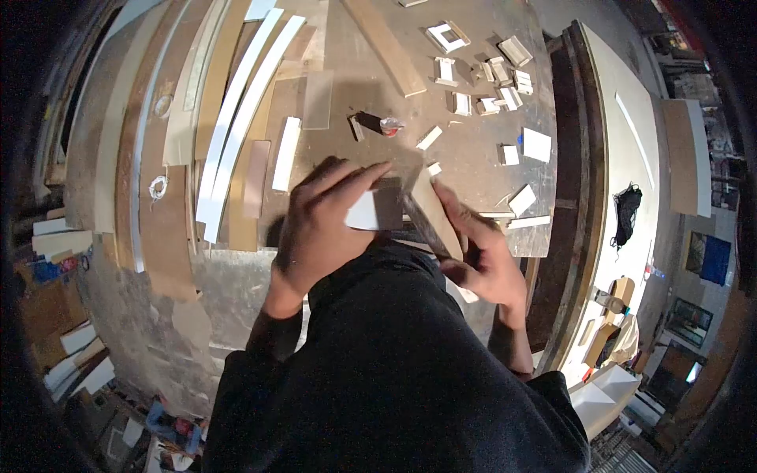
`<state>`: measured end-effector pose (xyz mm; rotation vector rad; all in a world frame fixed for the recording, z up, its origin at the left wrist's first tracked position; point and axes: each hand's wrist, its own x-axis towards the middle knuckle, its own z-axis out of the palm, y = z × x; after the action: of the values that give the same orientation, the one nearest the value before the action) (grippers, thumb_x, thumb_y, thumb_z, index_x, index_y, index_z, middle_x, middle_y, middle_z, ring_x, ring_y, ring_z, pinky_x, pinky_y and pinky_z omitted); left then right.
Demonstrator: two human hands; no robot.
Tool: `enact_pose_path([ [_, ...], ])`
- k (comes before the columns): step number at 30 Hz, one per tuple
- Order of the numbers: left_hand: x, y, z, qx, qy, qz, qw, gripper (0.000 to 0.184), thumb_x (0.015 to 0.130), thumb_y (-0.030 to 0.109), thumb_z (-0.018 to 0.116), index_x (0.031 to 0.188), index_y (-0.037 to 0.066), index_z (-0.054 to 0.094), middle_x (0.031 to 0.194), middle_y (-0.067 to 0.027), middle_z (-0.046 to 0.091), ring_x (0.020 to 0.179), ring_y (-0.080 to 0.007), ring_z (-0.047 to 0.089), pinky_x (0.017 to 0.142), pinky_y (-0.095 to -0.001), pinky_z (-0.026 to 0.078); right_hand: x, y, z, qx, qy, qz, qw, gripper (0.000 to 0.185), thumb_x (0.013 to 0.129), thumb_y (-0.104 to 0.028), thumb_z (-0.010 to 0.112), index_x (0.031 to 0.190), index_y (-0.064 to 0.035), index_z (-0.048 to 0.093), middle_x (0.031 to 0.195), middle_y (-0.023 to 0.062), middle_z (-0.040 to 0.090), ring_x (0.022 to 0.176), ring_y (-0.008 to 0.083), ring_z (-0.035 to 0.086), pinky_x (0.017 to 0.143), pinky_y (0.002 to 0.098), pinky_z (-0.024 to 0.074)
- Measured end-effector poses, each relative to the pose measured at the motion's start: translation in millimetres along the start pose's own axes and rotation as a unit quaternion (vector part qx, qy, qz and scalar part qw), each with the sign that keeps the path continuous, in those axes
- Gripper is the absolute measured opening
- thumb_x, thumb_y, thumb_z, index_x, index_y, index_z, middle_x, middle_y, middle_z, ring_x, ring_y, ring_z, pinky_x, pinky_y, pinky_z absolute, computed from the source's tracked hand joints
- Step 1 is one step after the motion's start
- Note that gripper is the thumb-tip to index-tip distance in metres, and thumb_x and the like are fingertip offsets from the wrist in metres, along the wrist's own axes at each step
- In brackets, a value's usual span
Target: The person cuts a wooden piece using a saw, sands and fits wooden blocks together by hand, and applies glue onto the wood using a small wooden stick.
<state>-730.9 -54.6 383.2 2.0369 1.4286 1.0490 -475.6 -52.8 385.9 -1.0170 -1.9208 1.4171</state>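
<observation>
My left hand point(319, 225) is curled at the edge of a small flat piece of board point(363, 213), white on one part and brown in shadow on the other. Its thumb is hidden. My right hand point(485, 256) grips a wooden block point(435, 209) between thumb and fingers, tilted, close to the white piece. Whether the two pieces touch I cannot tell. Beyond the hands, a small reddish-topped container point(390, 126) stands on the workbench point(347, 150). A short light strip point(429, 138) lies nearby.
Long boards and white strips point(244, 118) lie along the left of the bench. Several small assembled wooden pieces point(489, 71) are scattered at the far right. A long plank point(386, 47) lies at the back. To the right, a pale board point(623, 158) carries a black bundle point(627, 214).
</observation>
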Motion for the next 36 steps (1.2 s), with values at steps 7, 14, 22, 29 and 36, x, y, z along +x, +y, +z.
enact_pose_path([
  [7, 4, 8, -14, 0.014, 0.072, 0.010, 0.997, 0.059, 0.055, 0.003, 0.085, 0.112, 0.010, 0.073, 0.093, -0.0067, 0.069, 0.082, -0.0244, 0.067, 0.073, -0.0334, 0.055, -24, 42, 1, 0.074, 0.040, 0.077, 0.993, 0.074, 0.079, 0.001, 0.072, 0.147, -0.0024, 0.045, 0.152, 0.0192, 0.045, 0.140, 0.0256, 0.044, 0.115, 0.0368, 0.0315],
  [14, -5, 23, 8, -0.065, -0.026, 0.039, 0.997, 0.061, 0.060, 0.011, 0.084, 0.118, 0.002, 0.065, 0.095, -0.0127, 0.062, 0.089, -0.0304, 0.066, 0.075, -0.0398, 0.054, 13, -5, 24, 0.119, 0.098, -0.020, 0.988, 0.086, 0.079, -0.025, 0.075, 0.148, 0.0091, 0.036, 0.158, 0.0224, 0.034, 0.146, 0.0325, 0.034, 0.119, 0.0387, 0.0238],
  [22, -17, -9, -5, -0.358, -0.034, -0.098, 0.928, 0.065, 0.071, 0.035, 0.088, 0.120, -0.001, 0.064, 0.093, -0.0099, 0.069, 0.082, -0.0183, 0.066, 0.073, -0.0314, 0.053, -7, 37, 11, -0.059, -0.024, 0.060, 0.996, 0.081, 0.076, -0.019, 0.076, 0.146, 0.0039, 0.042, 0.148, 0.0246, 0.048, 0.139, 0.0365, 0.046, 0.115, 0.0387, 0.0326],
  [29, -20, 12, 21, -0.593, -0.024, -0.218, 0.774, 0.083, 0.092, 0.063, 0.051, 0.143, -0.001, 0.042, 0.089, -0.0100, 0.060, 0.079, -0.0189, 0.060, 0.070, -0.0313, 0.048, -7, 32, 9, 0.076, 0.129, -0.043, 0.988, 0.089, 0.072, -0.018, 0.080, 0.149, 0.0007, 0.041, 0.153, 0.0222, 0.042, 0.143, 0.0338, 0.040, 0.118, 0.0411, 0.0275],
  [36, -29, 10, 23, -0.676, 0.002, -0.242, 0.696, 0.070, 0.106, 0.051, 0.030, 0.149, -0.003, 0.032, 0.148, -0.0183, 0.046, 0.136, -0.0272, 0.047, 0.113, -0.0424, 0.039, -4, 5, 25, 0.055, 0.086, -0.064, 0.993, 0.095, 0.066, -0.025, 0.085, 0.142, 0.0125, 0.043, 0.150, 0.0260, 0.045, 0.143, 0.0342, 0.040, 0.118, 0.0419, 0.0275],
])
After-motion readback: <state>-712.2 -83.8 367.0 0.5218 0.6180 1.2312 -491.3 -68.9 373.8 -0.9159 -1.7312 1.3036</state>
